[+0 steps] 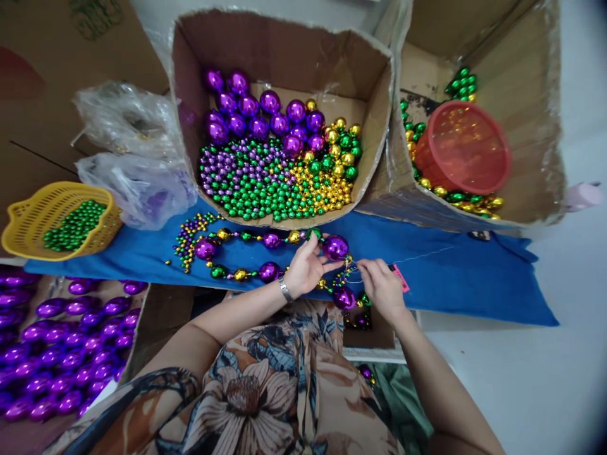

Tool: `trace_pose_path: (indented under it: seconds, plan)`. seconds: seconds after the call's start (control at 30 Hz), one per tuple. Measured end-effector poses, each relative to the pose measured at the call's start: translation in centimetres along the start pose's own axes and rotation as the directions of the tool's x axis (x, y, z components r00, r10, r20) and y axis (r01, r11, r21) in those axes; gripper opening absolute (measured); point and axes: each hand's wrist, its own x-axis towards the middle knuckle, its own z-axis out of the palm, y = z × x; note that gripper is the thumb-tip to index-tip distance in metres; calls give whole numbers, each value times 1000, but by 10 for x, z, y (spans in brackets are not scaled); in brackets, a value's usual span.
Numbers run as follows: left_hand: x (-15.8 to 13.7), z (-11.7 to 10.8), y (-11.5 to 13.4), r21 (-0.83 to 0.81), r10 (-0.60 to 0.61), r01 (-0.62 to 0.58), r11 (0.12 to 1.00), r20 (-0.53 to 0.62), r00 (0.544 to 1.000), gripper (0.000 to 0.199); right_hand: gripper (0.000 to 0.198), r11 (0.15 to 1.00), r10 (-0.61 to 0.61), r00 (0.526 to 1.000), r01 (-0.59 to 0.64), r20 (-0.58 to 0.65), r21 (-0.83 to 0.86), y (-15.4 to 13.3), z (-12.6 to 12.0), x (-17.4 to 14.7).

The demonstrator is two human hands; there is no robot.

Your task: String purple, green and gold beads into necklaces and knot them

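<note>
A bead necklace (270, 272) of large purple balls with green and gold beads lies in a long loop on the blue cloth. My left hand (303, 268), with a metal watch band at the wrist, grips its right end beside a large purple ball (336, 248); the palm is turned up and the fingers are partly bent. To the right, my right hand (383, 289) pinches a thin pale string (353, 260) close to the necklace's end. Below the fingers, another purple ball (344, 297) and several small beads hang at the cloth's front edge.
Behind stands a cardboard box (284, 44) with purple balls and small beads. Another box (531, 126) holds a red tub (467, 148). At left are a yellow basket (21, 221) of green beads, plastic bags (137, 189) and many purple balls (66, 341). Loose beads (187, 243) and a pink tag (401, 278) lie nearby.
</note>
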Motion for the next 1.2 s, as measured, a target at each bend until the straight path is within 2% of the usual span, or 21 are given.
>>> trace_pose_path:
  seconds: [0.2,0.57,0.77,0.87,0.97,1.1,1.2]
  plan:
    - [6,1,2,68,51,-45,997,-86,995,40,23,999,10,1000,-9,12,-32,1,-1,-4]
    - [10,1,1,14,21,-20,1000,-115,993,38,21,973,49,998,-55,35,222,0,6,-4]
    - [8,-3,-2,-9,36,-37,999,-5,999,24,20,955,102,994,-88,-36,283,-13,6,10]
    - [6,-3,-1,42,64,-66,997,36,997,22,22,952,96,995,-90,-6,292,-13,2,22]
    - [7,-3,1,86,94,-98,992,48,994,27,27,969,52,996,-67,67,239,-8,-11,36]
    - [11,-6,-1,136,131,-137,981,47,990,37,32,995,31,997,-37,69,88,-22,-29,69]
    - [13,-5,-5,175,179,-183,967,39,983,40,31,997,-64,973,71,220,-25,-47,-32,100]
